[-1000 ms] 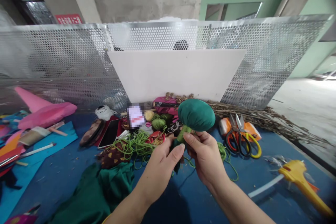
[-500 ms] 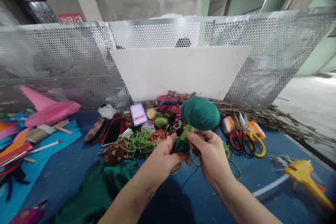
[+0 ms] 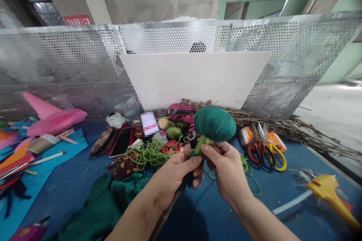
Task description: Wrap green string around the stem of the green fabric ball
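Between my hands is a stuffed dark green cloth ball (image 3: 215, 123), its neck wrapped in light green yarn (image 3: 201, 145). My left hand (image 3: 183, 171) is closed around the gathered green cloth below the wrapping, with the thumb lying along it. My right hand (image 3: 224, 162) pinches the wrapped neck between thumb and fingers, just under the ball. Loose green yarn (image 3: 250, 173) trails on the table behind my right hand. A tangle of the same yarn (image 3: 151, 154) lies beyond my left hand.
Scissors (image 3: 261, 147) and a yellow glue gun (image 3: 325, 188) lie to the right. Dark green cloth (image 3: 90, 211) is spread at front left. A phone (image 3: 121, 142), coloured paper (image 3: 56, 154) and a pink felt hat (image 3: 56, 118) lie left. A white board (image 3: 195, 79) leans behind.
My left hand has closed further around the gathered cloth, its thumb moving up toward the wrapping. The ball has shifted very slightly left. My right hand keeps its pinch.
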Motion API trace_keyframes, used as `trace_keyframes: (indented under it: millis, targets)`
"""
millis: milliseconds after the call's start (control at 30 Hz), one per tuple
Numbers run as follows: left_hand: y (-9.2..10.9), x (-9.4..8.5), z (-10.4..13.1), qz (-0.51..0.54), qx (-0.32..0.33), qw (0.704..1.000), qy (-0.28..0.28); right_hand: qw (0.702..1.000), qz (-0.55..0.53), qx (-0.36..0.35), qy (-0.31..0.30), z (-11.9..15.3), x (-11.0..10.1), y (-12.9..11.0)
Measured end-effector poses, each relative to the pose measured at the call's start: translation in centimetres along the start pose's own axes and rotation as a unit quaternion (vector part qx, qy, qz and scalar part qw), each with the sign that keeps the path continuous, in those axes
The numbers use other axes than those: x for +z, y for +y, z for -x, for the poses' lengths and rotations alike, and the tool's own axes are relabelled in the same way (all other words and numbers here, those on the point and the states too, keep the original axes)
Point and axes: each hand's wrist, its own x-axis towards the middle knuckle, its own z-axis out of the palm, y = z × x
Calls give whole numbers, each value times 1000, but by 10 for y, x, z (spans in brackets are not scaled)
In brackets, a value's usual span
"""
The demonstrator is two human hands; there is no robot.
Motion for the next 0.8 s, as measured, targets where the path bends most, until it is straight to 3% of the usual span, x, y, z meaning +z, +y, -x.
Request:
trace_keyframes:
  millis: [233, 567, 800]
  targets:
    - [-1, 6, 2, -86, 25, 993, 75, 1000, 11, 6, 5, -2, -1, 2]
    - [3, -2, 3, -10, -28, 1000, 0, 1000, -2, -2, 7, -1, 1, 0]
    - [-2, 6, 1, -109, 39, 985, 127, 1000, 9, 13, 17, -6, -3, 2]
